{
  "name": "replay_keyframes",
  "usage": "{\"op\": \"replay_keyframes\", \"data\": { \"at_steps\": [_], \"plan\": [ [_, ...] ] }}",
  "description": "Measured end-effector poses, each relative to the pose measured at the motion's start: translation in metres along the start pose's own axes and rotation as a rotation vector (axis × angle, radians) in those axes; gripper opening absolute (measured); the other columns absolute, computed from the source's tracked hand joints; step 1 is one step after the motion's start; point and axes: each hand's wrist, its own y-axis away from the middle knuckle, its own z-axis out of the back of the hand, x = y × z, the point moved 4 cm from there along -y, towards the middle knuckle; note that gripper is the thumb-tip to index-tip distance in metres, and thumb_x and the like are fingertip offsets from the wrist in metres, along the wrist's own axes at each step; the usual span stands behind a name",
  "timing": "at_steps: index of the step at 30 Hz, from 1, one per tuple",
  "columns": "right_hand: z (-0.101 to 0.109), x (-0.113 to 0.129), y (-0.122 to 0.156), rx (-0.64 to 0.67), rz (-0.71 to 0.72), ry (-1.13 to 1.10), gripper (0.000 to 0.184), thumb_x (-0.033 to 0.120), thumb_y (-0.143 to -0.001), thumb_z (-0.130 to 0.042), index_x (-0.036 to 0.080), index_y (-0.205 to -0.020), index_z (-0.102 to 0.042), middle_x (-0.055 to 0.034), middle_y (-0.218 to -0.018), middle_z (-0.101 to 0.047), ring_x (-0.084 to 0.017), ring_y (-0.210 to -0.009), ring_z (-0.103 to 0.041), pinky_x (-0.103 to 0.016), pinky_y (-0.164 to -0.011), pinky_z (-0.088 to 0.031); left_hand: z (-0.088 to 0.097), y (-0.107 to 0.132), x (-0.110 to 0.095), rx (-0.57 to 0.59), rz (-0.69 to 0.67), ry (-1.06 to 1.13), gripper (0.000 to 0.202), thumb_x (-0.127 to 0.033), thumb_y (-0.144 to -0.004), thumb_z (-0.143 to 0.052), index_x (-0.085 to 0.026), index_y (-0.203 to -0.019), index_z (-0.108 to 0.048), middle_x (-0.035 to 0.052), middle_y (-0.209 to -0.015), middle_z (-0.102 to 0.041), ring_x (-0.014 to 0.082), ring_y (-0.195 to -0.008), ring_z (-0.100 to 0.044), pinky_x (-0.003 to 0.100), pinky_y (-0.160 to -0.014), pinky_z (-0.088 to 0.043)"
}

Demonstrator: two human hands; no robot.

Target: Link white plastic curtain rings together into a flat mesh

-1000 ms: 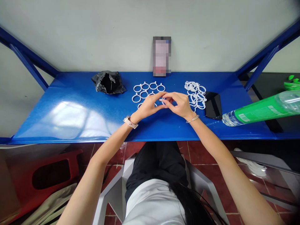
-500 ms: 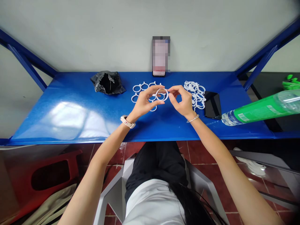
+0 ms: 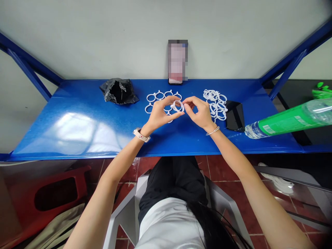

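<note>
Both of my hands meet over the middle of the blue shelf (image 3: 77, 124) and pinch one white plastic ring (image 3: 178, 105) between them. My left hand (image 3: 160, 115) grips its left side, my right hand (image 3: 199, 111) its right side. Behind my left hand lie several white rings set out in rows (image 3: 155, 98). A loose heap of white rings (image 3: 215, 101) lies just right of my right hand.
A crumpled black plastic bag (image 3: 118, 91) sits at the back left. A phone (image 3: 177, 62) leans upright against the wall. A black flat object (image 3: 234, 116) lies right of the heap. A green-labelled bottle (image 3: 287, 122) lies at the far right.
My hands rose off the shelf with the ring, then came down a little; the ring is now held lower and tilted between my fingertips.
</note>
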Motion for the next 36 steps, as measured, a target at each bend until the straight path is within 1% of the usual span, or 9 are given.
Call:
{"op": "replay_keyframes", "data": {
  "at_steps": [5, 9, 13, 16, 18, 20, 23, 28, 36],
  "plan": [
    [-0.003, 0.001, 0.0, 0.096, 0.026, -0.042, 0.019, 0.037, -0.097, -0.052, 0.022, -0.096, -0.064, -0.0039, -0.086, -0.069, -0.017, -0.074, -0.064, -0.03, -0.069, -0.052, -0.005, 0.002, 0.008, 0.119, 0.108, -0.23, 0.035, -0.049, -0.089, -0.069, -0.017, -0.102, -0.069, 0.0039, -0.085, -0.076, 0.0169, -0.077, -0.071, 0.026, -0.073, -0.052],
    [-0.009, 0.002, 0.002, 0.27, 0.047, -0.084, 0.016, 0.037, -0.094, -0.059, 0.021, -0.097, -0.063, -0.0046, -0.089, -0.07, -0.018, -0.073, -0.063, -0.031, -0.07, -0.053, -0.007, 0.004, 0.011, 0.168, 0.207, -0.229, 0.038, -0.054, -0.091, -0.064, -0.017, -0.095, -0.069, 0.0042, -0.082, -0.076, 0.0185, -0.076, -0.072, 0.026, -0.071, -0.05],
    [-0.012, -0.001, 0.003, 0.3, 0.002, -0.138, 0.019, 0.03, -0.091, -0.061, 0.022, -0.108, -0.064, -0.005, -0.098, -0.073, -0.019, -0.078, -0.067, -0.033, -0.075, -0.056, -0.005, 0.002, 0.012, 0.165, 0.26, -0.2, 0.044, -0.06, -0.092, -0.06, -0.017, -0.089, -0.068, 0.0044, -0.08, -0.076, 0.0192, -0.076, -0.073, 0.026, -0.069, -0.05],
    [-0.01, -0.007, 0.001, 0.247, -0.135, -0.203, 0.024, 0.027, -0.092, -0.058, 0.023, -0.114, -0.065, -0.0031, -0.093, -0.074, -0.019, -0.08, -0.071, -0.033, -0.078, -0.058, -0.003, 0.0, 0.015, 0.179, 0.265, -0.247, 0.047, -0.062, -0.092, -0.059, -0.016, -0.09, -0.068, 0.0045, -0.076, -0.075, 0.0186, -0.072, -0.071, 0.026, -0.068, -0.05],
    [-0.009, -0.014, 0.001, 0.222, -0.271, -0.237, 0.022, 0.027, -0.093, -0.057, 0.022, -0.112, -0.066, -0.0025, -0.085, -0.074, -0.019, -0.075, -0.073, -0.032, -0.075, -0.059, -0.002, -0.001, 0.018, 0.184, 0.27, -0.281, 0.047, -0.061, -0.093, -0.058, -0.015, -0.095, -0.068, 0.0051, -0.078, -0.075, 0.0181, -0.071, -0.071, 0.026, -0.069, -0.05],
    [-0.01, -0.022, 0.002, 0.258, -0.411, -0.256, 0.016, 0.024, -0.092, -0.058, 0.02, -0.104, -0.068, -0.002, -0.075, -0.073, -0.018, -0.066, -0.073, -0.031, -0.068, -0.059, 0.001, -0.002, 0.02, 0.171, 0.28, -0.337, 0.044, -0.056, -0.096, -0.056, -0.015, -0.101, -0.069, 0.0059, -0.081, -0.076, 0.0177, -0.072, -0.07, 0.027, -0.07, -0.05],
    [-0.017, -0.029, 0.007, 0.395, -0.555, -0.24, 0.009, 0.018, -0.089, -0.062, 0.019, -0.095, -0.068, 0.0007, -0.063, -0.071, -0.017, -0.056, -0.071, -0.029, -0.065, -0.059, 0.006, -0.003, 0.023, 0.126, 0.292, -0.447, 0.035, -0.046, -0.099, -0.054, -0.015, -0.104, -0.07, 0.0058, -0.083, -0.075, 0.0166, -0.071, -0.068, 0.026, -0.068, -0.047],
    [-0.022, -0.029, 0.011, 0.486, -0.607, -0.169, 0.009, 0.015, -0.089, -0.064, 0.019, -0.096, -0.066, 0.0009, -0.061, -0.073, -0.017, -0.058, -0.073, -0.029, -0.069, -0.059, 0.009, -0.003, 0.024, 0.133, 0.255, -0.506, 0.025, -0.032, -0.099, -0.052, -0.015, -0.104, -0.07, 0.0063, -0.086, -0.075, 0.0167, -0.073, -0.067, 0.026, -0.067, -0.047],
    [-0.023, -0.025, 0.01, 0.532, -0.55, -0.219, 0.012, 0.022, -0.094, -0.059, 0.018, -0.098, -0.068, -0.0033, -0.073, -0.076, -0.018, -0.069, -0.077, -0.027, -0.073, -0.058, -0.01, 0.003, 0.017, 0.368, 0.06, -0.528, 0.021, -0.026, -0.098, -0.055, -0.014, -0.11, -0.068, 0.0102, -0.108, -0.071, 0.0222, -0.095, -0.067, 0.03, -0.076, -0.051]
  ]
}}
